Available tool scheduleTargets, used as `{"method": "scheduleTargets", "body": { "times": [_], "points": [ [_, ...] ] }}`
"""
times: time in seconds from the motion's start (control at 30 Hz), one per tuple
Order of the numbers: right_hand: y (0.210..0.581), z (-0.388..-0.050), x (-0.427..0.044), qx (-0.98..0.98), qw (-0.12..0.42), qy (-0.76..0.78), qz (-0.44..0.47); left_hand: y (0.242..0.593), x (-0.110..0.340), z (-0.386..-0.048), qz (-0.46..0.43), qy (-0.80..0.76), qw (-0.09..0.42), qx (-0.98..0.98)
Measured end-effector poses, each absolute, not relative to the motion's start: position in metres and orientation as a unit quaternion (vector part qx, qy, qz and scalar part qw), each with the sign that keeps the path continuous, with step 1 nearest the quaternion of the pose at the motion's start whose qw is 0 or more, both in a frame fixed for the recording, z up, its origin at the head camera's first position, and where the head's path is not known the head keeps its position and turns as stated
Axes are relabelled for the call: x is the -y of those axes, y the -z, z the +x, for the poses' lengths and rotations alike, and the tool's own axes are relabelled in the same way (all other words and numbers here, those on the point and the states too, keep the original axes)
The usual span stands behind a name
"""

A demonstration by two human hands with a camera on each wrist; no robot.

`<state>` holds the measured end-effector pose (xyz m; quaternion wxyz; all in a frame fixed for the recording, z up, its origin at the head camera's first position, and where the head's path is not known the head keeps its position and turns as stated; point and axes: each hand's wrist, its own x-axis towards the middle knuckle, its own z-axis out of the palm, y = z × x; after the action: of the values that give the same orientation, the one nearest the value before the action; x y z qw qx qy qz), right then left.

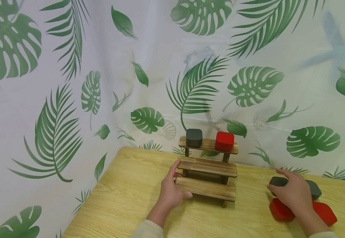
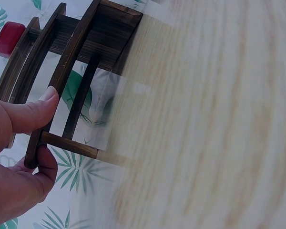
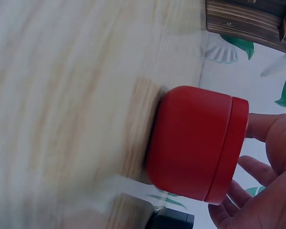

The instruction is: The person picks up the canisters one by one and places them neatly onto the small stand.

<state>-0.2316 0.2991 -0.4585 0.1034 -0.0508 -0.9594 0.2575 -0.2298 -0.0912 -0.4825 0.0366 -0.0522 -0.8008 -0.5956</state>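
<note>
The left hand pinches the left end of the wooden shelf, with its thumb on the bottom step and fingers tucked under it. The shelf has three steps and stands on the yellow wood table, near the leafy cloth at the back. On the top step sit a small grey box on the left and a small red box on the right, with a gap between them.

The right hand is well to the right of the shelf, over four more boxes. Its thumb and pointer finger are bent apart around the back left box, which is dark grey. I can't tell if they grip it. The back right box is dark grey too. In front are the front left box and the front right box, both red. The hand and wrist hide parts of these boxes. In the right wrist view, a red box blocks some fingertips.
</note>
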Motion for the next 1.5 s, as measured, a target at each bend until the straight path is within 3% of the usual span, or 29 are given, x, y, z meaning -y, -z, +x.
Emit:
{"method": "scheduleTargets", "body": {
  "times": [1.5],
  "points": [
    [0.479, -0.226, -0.314, 0.964, 0.063, -0.248, -0.076, 0.486, 0.097, -0.226, -0.064, 0.597, 0.032, 0.799]
  ]
}}
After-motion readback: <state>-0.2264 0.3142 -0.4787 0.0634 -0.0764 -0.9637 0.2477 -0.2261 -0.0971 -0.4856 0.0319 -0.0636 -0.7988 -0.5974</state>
